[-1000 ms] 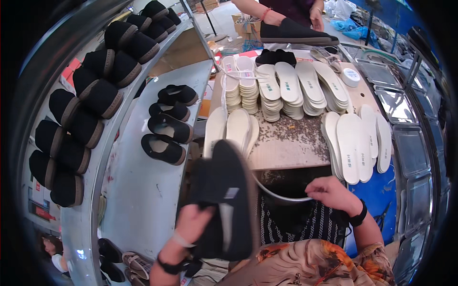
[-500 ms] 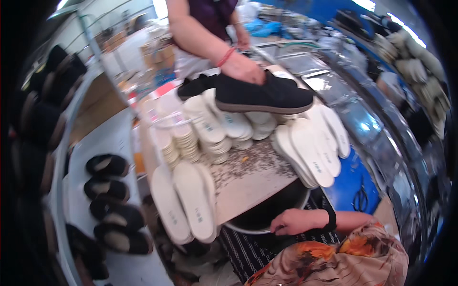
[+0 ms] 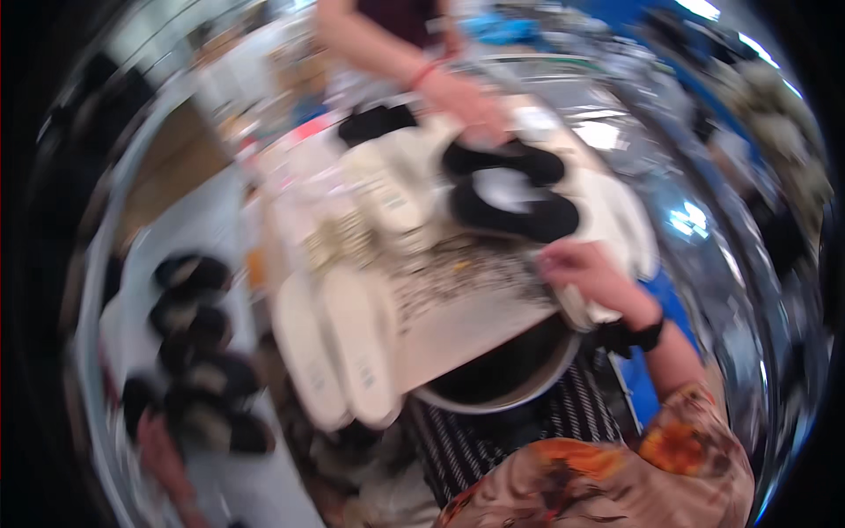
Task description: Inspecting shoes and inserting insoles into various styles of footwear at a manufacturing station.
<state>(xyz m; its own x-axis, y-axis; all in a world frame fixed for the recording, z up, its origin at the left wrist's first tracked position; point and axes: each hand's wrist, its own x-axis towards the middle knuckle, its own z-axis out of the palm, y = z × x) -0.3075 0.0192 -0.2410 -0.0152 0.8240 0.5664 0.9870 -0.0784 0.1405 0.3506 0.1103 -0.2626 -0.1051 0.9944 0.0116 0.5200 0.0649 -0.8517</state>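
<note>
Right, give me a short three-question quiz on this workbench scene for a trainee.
1. True or false: the right hand is at the white insoles on the right side of the table.
2. What colour are the shoes lying on the table in front of the co-worker's hand? A red, B black, C yellow.
3. What does the person wear on the right wrist?

Key: 1 true. 2 B. 3 a black band.
</note>
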